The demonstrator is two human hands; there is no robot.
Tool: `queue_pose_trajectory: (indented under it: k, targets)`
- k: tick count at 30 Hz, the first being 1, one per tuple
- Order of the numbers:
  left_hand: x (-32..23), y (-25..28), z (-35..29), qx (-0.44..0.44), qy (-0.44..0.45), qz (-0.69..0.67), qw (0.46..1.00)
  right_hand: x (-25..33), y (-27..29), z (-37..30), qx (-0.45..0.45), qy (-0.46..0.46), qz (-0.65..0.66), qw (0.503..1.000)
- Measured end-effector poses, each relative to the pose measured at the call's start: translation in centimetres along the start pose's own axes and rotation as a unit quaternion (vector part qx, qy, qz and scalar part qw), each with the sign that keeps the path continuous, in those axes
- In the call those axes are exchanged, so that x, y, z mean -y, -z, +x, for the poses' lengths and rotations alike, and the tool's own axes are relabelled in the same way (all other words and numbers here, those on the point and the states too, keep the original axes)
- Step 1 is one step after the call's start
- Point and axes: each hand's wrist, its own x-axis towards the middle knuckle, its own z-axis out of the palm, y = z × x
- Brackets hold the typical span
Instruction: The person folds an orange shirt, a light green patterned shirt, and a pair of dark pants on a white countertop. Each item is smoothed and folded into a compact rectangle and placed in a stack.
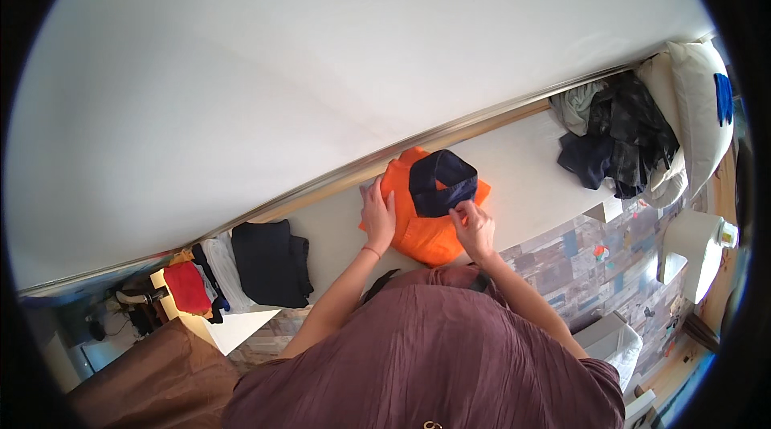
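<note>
In front of me an orange garment (426,242) with a dark navy collar (436,203) lies on a long pale surface (522,180). The collar stands up in a loop, and orange fabric shows through its opening. My left hand (378,216) rests along the garment's left side, its fingers stretched out and the thumb apart. At the collar's lower right edge, the fingertips of my right hand (475,230) are pinched together on the navy fabric.
Left of the garment sits a dark folded stack (271,264), beside white clothes (222,272) and a red garment (186,288). A heap of dark clothes (630,136) and a white pillow (695,112) lie far right. A white wall (321,68) runs behind.
</note>
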Motion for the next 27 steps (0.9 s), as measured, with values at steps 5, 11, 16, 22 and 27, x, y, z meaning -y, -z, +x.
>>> queue_pose_trajectory:
  k: [5, 11, 16, 22, 27]
  targets:
    - [-1.5, 1.6, -7.2, 0.09, 0.03, -0.097, 0.991, -3.1, -0.6, -0.9, -0.072, 0.036, -0.058, 0.995]
    - [-1.7, 3.6, -7.3, 0.048, -0.138, -0.077, 0.986, -2.5, 1.3, -1.4, -0.087, 0.104, -0.083, 0.987]
    - [-2.8, 2.0, -3.4, 0.197, -0.362, 0.023, 0.911, -1.4, -0.4, -3.1, 0.039, 0.15, -0.143, 0.978]
    - [-2.5, -0.8, -1.2, 0.185, -0.304, 0.041, 0.934, -1.6, -1.5, -2.9, 0.083, 0.092, -0.164, 0.979]
    - [-2.4, -1.9, 0.7, 0.148, -0.326, 0.007, 0.934, -2.2, -1.2, -0.6, 0.068, 0.144, -0.178, 0.971]
